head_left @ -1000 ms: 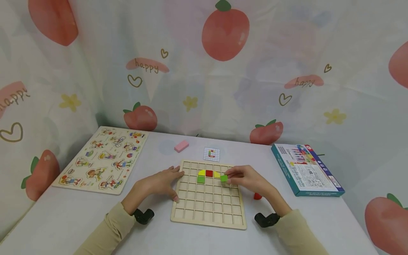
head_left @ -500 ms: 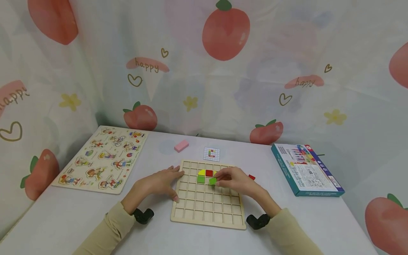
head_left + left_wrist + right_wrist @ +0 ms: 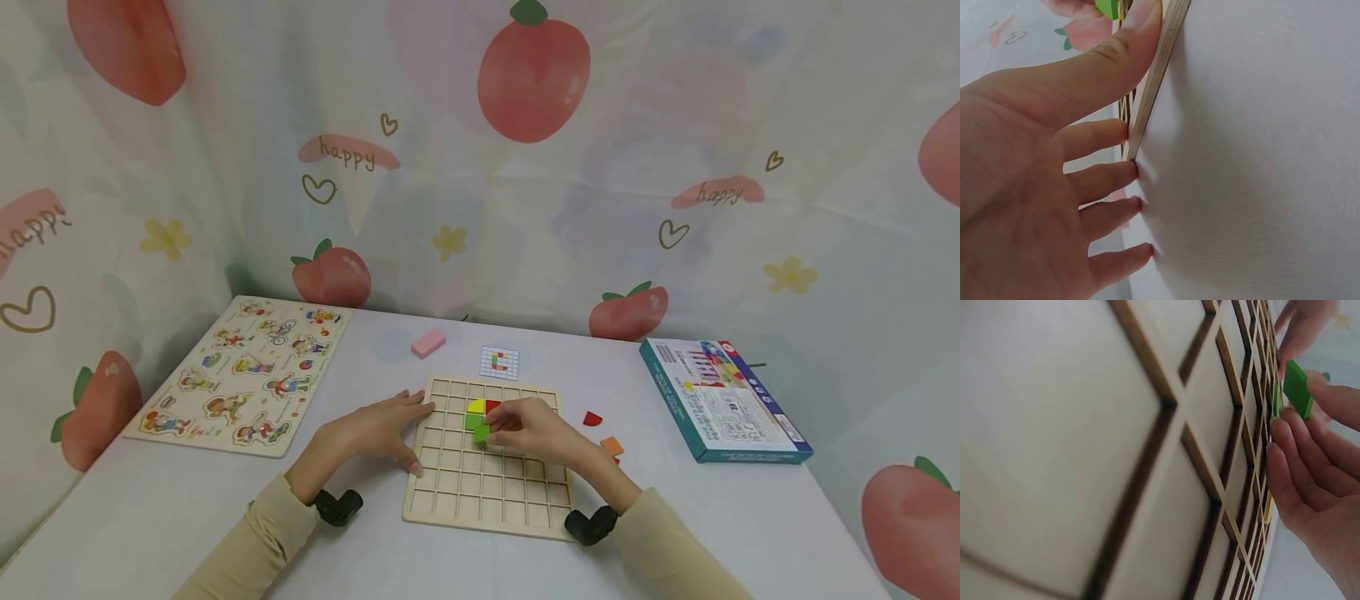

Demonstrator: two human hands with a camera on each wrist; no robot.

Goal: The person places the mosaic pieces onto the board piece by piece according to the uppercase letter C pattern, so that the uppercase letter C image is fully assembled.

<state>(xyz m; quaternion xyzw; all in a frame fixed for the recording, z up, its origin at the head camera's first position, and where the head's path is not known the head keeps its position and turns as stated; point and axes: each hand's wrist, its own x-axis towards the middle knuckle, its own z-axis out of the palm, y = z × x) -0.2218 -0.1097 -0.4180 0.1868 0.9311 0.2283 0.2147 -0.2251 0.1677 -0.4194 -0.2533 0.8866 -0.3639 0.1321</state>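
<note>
I can read the word "happy" [image 3: 347,155] in 3 places on the peach cloth [image 3: 450,196]. The blue-green box [image 3: 723,404] on the right has lots of print, but it is too small for me to read. The little card [image 3: 498,363] behind the grid board [image 3: 491,507] shows a tiny colored picture on squares.

I see the left hand [image 3: 378,429] with its fingers spread out and not holding on. Its thumb touches the left edge of the board, and some fingertips touch the side.

The right hand [image 3: 536,431] reaches over the board and pinches a green tile [image 3: 481,434] between thumb and fingers. In my right wrist view, the tile is tilted and up off the board. It is just beside another green piece [image 3: 474,422] that sits in a square. A yellow piece [image 3: 476,407] and a red piece [image 3: 492,406] sit there too.

On the table to the right, I see a red quarter-round piece [image 3: 592,418] and an orange piece [image 3: 612,445].
</note>
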